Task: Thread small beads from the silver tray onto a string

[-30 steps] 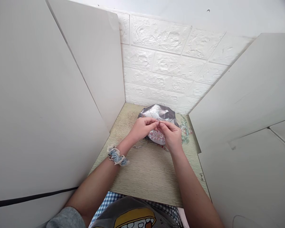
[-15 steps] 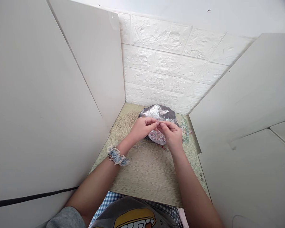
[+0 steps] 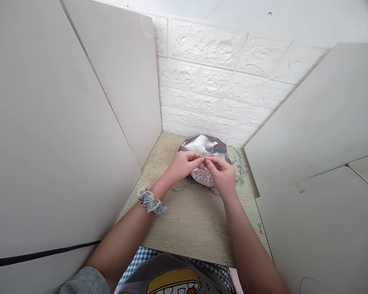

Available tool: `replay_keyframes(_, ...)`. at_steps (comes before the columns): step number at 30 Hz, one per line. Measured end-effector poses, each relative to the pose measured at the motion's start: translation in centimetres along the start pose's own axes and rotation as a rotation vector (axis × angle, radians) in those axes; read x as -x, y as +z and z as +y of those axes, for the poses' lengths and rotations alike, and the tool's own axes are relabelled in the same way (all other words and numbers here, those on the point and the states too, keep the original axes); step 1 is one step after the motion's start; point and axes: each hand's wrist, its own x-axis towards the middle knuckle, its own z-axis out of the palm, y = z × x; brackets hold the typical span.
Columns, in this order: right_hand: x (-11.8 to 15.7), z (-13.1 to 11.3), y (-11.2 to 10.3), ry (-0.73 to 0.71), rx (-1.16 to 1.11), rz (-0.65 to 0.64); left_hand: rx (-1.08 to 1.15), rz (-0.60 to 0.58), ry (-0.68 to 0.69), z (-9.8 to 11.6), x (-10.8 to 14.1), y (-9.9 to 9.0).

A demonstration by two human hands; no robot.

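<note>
My left hand (image 3: 185,164) and my right hand (image 3: 222,173) meet fingertip to fingertip over a shiny silver bag (image 3: 205,143). Both are closed in a pinch; whatever sits between the fingers is too small to make out. Below the fingers, many small pink and white beads (image 3: 202,176) lie in the opened bag. A string of pale green beads (image 3: 239,169) rests to the right of the bag. In front of it lies a thin strand of whitish beads (image 3: 180,187), with a few red beads (image 3: 214,192) closer to my right wrist.
The wood-grain tabletop (image 3: 190,220) is hemmed in by a white panel (image 3: 135,81) on the left and another white panel (image 3: 319,122) on the right. A white brick-patterned wall (image 3: 208,81) stands behind. Small metal bits (image 3: 259,228) lie at the right edge.
My fingertips have shifted very slightly while staying pinched together over the bag. Nothing else has visibly moved.
</note>
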Motion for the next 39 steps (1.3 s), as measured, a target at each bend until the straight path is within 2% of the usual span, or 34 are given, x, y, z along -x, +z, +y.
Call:
replay_keyframes(6,0.15,0.25,0.01,-0.096,0.136,0.017,0.092,-0.065,-0.076,0.11,-0.12,-0.16)
replay_keyframes(13,0.21,0.38,0.13,-0.023,0.035,0.014,0.227,-0.146,-0.142,-0.02,-0.25,-0.2)
replay_keyframes(22,0.23,0.06,0.18,0.032,-0.042,0.001,0.236,-0.156,-0.134,-0.06,-0.27,-0.31)
replay_keyframes(32,0.15,0.16,0.17,0.04,0.01,-0.004,0.251,-0.161,-0.156,-0.42,-0.39,-0.31)
replay_keyframes(39,0.11,0.45,0.05,0.003,0.08,-0.036,0.243,-0.143,-0.224,-0.11,-0.32,-0.33)
